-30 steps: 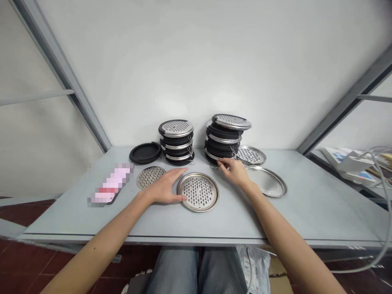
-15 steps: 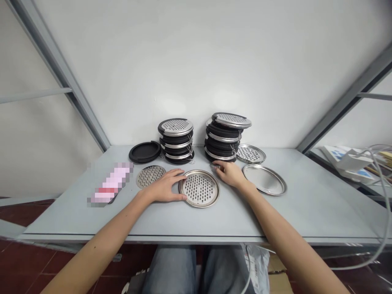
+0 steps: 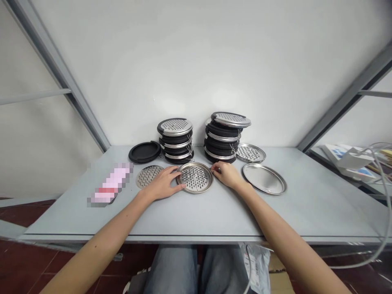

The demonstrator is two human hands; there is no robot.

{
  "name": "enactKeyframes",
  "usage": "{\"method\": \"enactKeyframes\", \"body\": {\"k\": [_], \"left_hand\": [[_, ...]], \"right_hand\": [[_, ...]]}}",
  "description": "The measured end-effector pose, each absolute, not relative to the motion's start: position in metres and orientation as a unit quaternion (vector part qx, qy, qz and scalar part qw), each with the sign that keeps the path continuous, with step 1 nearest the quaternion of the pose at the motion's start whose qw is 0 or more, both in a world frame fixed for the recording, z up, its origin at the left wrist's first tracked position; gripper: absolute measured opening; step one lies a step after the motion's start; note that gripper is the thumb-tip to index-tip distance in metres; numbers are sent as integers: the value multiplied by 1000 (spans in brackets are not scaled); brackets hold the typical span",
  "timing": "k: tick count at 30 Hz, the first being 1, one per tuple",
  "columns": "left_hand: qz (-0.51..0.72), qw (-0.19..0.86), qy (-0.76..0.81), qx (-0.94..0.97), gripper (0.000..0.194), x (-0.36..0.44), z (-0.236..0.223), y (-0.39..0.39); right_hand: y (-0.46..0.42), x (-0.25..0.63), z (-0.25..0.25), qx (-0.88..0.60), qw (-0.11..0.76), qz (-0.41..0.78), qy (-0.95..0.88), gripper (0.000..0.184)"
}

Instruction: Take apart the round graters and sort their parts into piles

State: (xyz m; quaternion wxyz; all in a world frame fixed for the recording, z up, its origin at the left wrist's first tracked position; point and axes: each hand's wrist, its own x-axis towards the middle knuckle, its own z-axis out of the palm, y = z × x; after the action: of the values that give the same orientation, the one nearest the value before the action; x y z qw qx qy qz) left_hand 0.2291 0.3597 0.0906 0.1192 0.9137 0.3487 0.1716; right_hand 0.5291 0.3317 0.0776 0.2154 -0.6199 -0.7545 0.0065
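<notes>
A round metal grater disc [image 3: 195, 178] with a raised rim lies on the table in front of me. My left hand [image 3: 163, 183] holds its left edge, thumb and fingers spread on the rim. Close to the disc's right edge, my right hand [image 3: 228, 173] has its fingertips pinched together; what they hold is hidden. Partly behind my left hand lies a rimless perforated disc [image 3: 148, 175]. To the right of my right hand is a plain round metal dish [image 3: 265, 179], with another rimmed grater disc [image 3: 251, 153] behind it.
Two stacks of black-and-silver round graters, the left stack [image 3: 176, 141] and the right stack [image 3: 223, 139], stand by the wall. A black ring-shaped holder [image 3: 144, 152] lies left of them. A pixelated pink item [image 3: 112, 182] is farther left. White cables [image 3: 379, 245] hang at the right.
The grater disc has shifted away from me and slightly left. My right hand has closed its fingers near the disc's edge; the small shiny piece seen in them before is now hidden.
</notes>
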Motion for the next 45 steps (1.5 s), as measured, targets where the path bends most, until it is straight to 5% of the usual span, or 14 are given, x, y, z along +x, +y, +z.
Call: {"method": "enactKeyframes", "body": {"k": [6,13,19,28,40,45], "left_hand": [[213,155,318,911,38,230,95,358],[266,160,294,904,28,234,99,357],[240,135,317,908,41,233,93,360],[212,159,281,923,40,232,91,361],[270,143,272,912,25,235,100,355],[244,160,239,926,40,235,100,352]], "right_hand": [[328,526,77,-624,191,-4,-758,15],[322,516,88,-527,435,46,-728,14],[327,510,84,-502,524,251,-640,28],[334,517,82,-492,602,299,-553,39],[328,516,80,-559,444,195,-673,16],[326,514,80,-555,412,150,-707,13]]}}
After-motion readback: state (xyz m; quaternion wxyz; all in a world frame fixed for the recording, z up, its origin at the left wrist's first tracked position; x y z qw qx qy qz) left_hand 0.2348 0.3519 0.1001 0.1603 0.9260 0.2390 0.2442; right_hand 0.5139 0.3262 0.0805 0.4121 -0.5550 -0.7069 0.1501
